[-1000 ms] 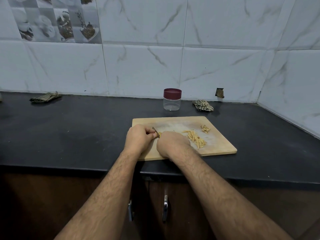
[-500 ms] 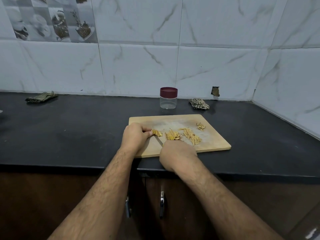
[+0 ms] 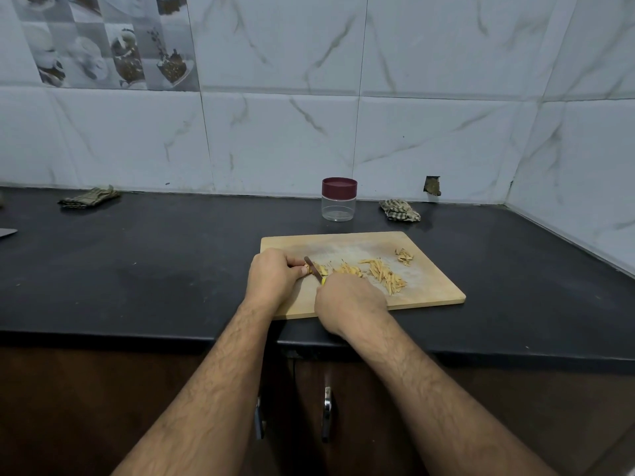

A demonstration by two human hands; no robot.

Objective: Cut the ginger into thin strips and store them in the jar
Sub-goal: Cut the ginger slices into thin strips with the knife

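Observation:
A wooden cutting board [image 3: 429, 293] lies on the black counter. My left hand [image 3: 273, 274] pinches a small ginger piece [image 3: 307, 269] at the board's left side. My right hand [image 3: 347, 300] grips a small knife [image 3: 313, 267] whose blade rests against that piece. Freshly cut slices [image 3: 348, 269] lie just right of the blade. A pile of thin ginger strips [image 3: 386, 278] sits mid-board, and a few scraps [image 3: 403, 256] lie near its far right. Behind the board stands a clear jar [image 3: 338, 209] with a maroon lid [image 3: 339, 187] on it.
A crumpled checked cloth [image 3: 399, 210] lies right of the jar by the wall. Another folded cloth [image 3: 90, 196] sits far left. A grey object's corner [image 3: 7, 232] shows at the left edge. The tiled wall runs along the back and right. Cabinet handles [image 3: 326, 413] hang below the counter's edge.
My right hand drew the knife back, exposing cut slices, then moved forward again so the blade meets the ginger piece held by my left hand.

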